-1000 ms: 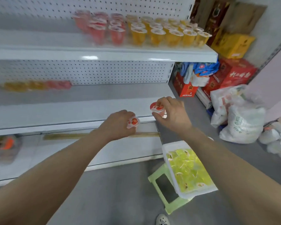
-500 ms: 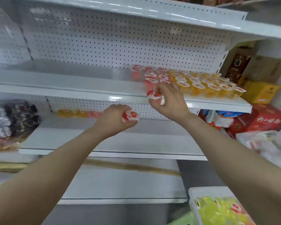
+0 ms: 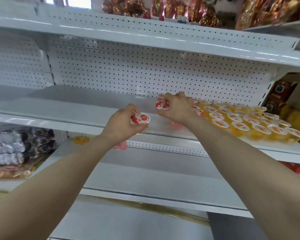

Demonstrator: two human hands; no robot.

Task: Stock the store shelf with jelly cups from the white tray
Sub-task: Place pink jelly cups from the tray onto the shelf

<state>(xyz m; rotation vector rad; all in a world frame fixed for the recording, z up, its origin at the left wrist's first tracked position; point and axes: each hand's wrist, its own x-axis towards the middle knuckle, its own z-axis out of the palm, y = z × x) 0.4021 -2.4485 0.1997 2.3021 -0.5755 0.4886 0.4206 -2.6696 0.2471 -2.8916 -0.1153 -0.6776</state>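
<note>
My left hand (image 3: 121,123) grips a red jelly cup (image 3: 141,119) with a white foil lid, held just above the front edge of the white shelf (image 3: 62,111). My right hand (image 3: 176,108) pinches a second red jelly cup (image 3: 162,106) over the shelf, right beside the red cups standing there. To the right, several orange jelly cups (image 3: 241,122) stand in rows on the same shelf. The white tray is out of view.
A perforated white back panel (image 3: 145,71) closes the shelf behind. The shelf above (image 3: 145,35) carries shiny wrapped packs (image 3: 189,13). Dark and silver packets (image 3: 16,144) lie on the lower left shelf. A few loose cups (image 3: 119,146) sit on the shelf below.
Both hands rose from near the lower shelf up to the jelly-cup shelf, each carrying a red cup. The view tilted up, so the tray dropped out of sight.
</note>
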